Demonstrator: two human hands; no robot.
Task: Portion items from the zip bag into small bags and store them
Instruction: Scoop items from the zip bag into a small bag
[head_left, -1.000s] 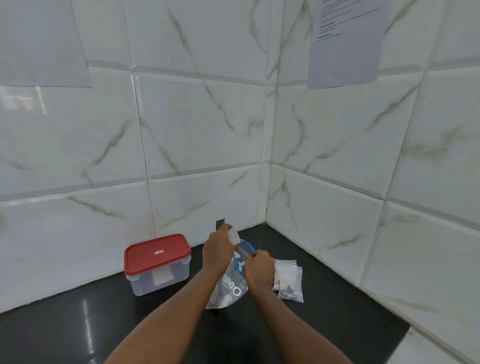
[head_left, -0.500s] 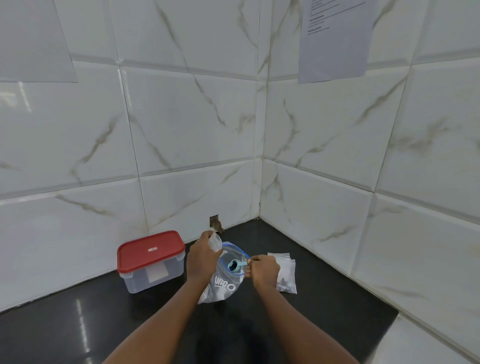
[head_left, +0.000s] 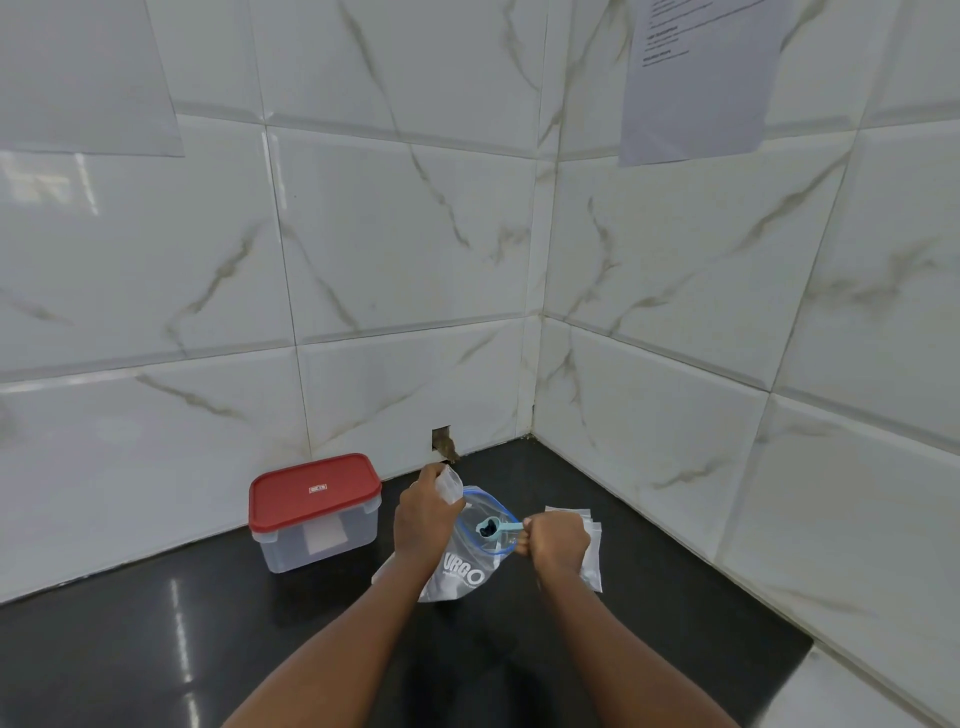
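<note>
A clear zip bag (head_left: 464, 570) with a blue zip rim and white lettering stands open on the black counter, between my two hands. My left hand (head_left: 422, 525) grips its left edge together with a small clear bag (head_left: 450, 481) that sticks up above my fingers. My right hand (head_left: 555, 543) holds a light blue scoop (head_left: 494, 527) by its handle. The scoop's bowl hovers over the bag's mouth with dark bits in it. A stack of small clear bags (head_left: 592, 551) lies flat just right of my right hand, partly hidden by it.
A clear storage box with a shut red lid (head_left: 315, 492) stands left of the zip bag near the wall. Tiled walls meet in a corner behind. The black counter (head_left: 156, 649) ends at a white edge at the lower right.
My right hand has come out of the zip bag with the scoop, which now holds dark bits above the bag's mouth. The camera view has tilted slightly.
</note>
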